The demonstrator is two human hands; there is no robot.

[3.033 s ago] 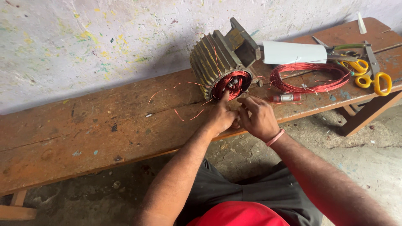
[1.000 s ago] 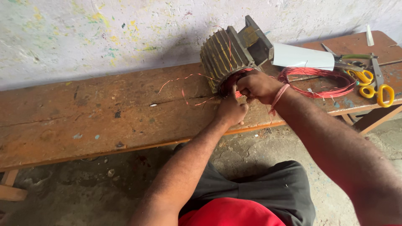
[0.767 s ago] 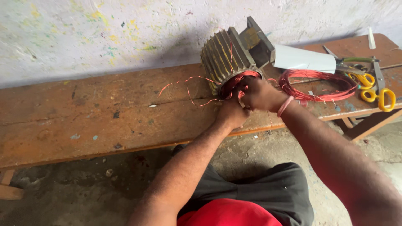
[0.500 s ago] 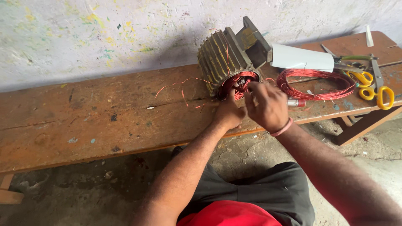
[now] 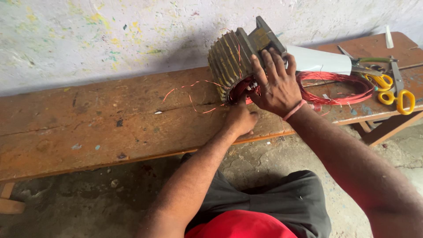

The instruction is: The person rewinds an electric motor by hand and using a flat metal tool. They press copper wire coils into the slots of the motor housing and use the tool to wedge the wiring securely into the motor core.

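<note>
Moved: right hand (image 5: 277, 83) has gone from the stator's mouth to its side, fingers spread flat against the finned motor stator (image 5: 235, 57).
Left hand (image 5: 240, 119): curled at the red winding (image 5: 242, 86); exact pinch unclear.
Stator: lying on the wooden bench (image 5: 88, 123), braced.

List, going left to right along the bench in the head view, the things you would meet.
Loose copper wire strands → finned motor stator → right hand → white paper sheet → red wire coil → yellow-handled scissors.

We are looking down from the head at the wooden bench (image 5: 110, 128), facing the paint-flecked wall (image 5: 110, 35). We are sitting close, our lap showing below.
</note>
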